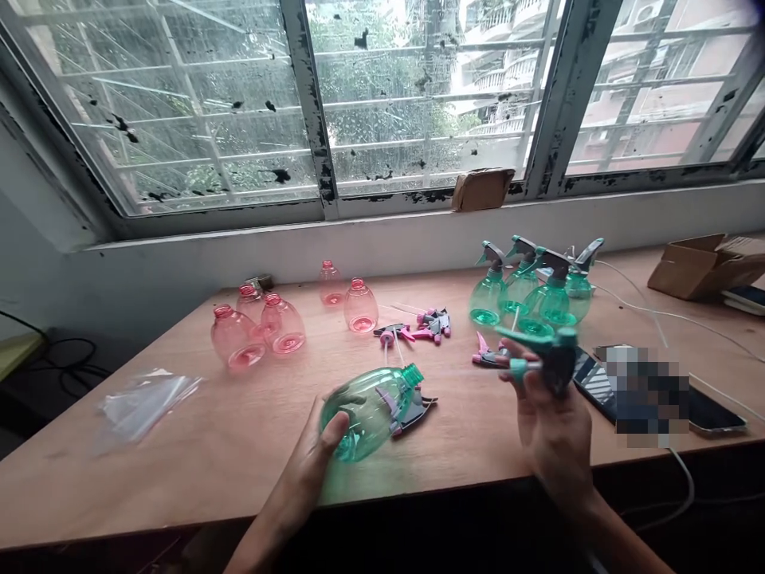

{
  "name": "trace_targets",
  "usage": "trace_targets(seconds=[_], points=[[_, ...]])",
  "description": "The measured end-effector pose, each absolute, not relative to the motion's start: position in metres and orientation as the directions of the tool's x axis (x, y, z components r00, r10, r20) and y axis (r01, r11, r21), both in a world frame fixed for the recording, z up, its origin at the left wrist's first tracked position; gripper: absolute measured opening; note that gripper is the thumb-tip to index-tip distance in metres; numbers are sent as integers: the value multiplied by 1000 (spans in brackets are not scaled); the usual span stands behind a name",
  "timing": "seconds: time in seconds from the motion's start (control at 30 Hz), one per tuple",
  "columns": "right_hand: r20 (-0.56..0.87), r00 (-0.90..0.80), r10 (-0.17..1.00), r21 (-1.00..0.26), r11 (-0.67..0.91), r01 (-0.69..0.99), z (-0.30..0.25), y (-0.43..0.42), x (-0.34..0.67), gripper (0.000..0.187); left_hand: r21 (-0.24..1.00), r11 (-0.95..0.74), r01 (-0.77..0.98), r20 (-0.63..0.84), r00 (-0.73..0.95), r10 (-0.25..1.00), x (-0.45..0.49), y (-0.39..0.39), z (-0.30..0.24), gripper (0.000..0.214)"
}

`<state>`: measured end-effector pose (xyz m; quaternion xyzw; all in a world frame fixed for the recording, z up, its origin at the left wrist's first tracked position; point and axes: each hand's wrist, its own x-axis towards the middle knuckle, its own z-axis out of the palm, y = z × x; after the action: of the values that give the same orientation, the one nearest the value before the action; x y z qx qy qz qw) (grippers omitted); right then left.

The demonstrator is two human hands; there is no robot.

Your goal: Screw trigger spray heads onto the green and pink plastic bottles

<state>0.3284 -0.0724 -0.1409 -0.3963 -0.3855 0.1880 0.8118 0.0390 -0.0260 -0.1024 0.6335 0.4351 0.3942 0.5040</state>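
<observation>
My left hand (319, 446) is closed around a clear green bottle (364, 410), tilted with its open neck pointing up and to the right. In my right hand (553, 426) is a green and black trigger spray head (555, 359), slightly blurred, its thin tube pointing left toward the bottle's neck. Bottle and spray head are apart. Behind the green bottle lies a pink and grey spray head (415, 413), partly seen through it. Another pink spray head (487, 352) lies just left of my right fingers, partly hidden by them.
Several open pink bottles (362, 307) stand at the left and middle, near more pink spray heads (436, 323). Several green spray bottles (487, 299) with heads on stand at the back right. Plastic bags (149, 402), phones (714, 410), a white cable (633, 307) and a cardboard box (693, 267) lie around.
</observation>
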Motion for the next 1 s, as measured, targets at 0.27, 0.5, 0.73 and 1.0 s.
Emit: trace_targets(seconds=[0.27,0.5,0.73,1.0], points=[[85,569,818,-695,457,-554,-141,-66,343,21,976,-133,171,59,384,921,41,-28,-102,66],[213,515,830,-783,460,-418,-141,-70,333,26,967,-160,200,67,405,912,38,-27,-104,66],[71,123,990,-982,91,-168,-139,-80,327,45,953,-197,230,68,470,880,30,-24,-112,58],[49,149,988,-997,57,-48,-135,-78,328,44,944,-223,244,72,508,859,42,-33,-108,62]])
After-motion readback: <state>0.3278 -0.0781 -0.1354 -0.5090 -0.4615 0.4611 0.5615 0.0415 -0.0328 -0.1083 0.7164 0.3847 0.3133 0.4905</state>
